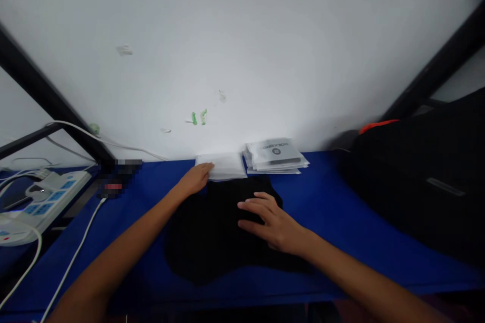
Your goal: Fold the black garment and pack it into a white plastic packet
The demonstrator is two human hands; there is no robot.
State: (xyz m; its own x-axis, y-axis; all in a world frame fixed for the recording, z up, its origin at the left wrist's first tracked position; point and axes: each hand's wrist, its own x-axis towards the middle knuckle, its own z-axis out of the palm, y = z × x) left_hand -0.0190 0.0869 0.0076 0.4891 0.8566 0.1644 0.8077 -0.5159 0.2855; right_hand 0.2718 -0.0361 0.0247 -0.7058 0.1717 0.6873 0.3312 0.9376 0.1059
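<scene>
A black cloth item (212, 237) lies spread on the blue table, with uneven edges. Behind it, against the wall, is a flat white translucent packet (227, 165); the fingers of my left hand (196, 177) reach onto its left side, and I cannot make out whether they grip it. Over the right part of the black cloth is my right hand (278, 224), fingers spread and holding nothing. To the right of the white packet sits a small stack of printed plastic packets (276, 154).
A large black bag (424, 176) with an orange strip fills the right side. At the left are a white power strip (56, 202), white cables and a pixelated dark object (117, 179). Dark metal bars slope along both sides of the wall.
</scene>
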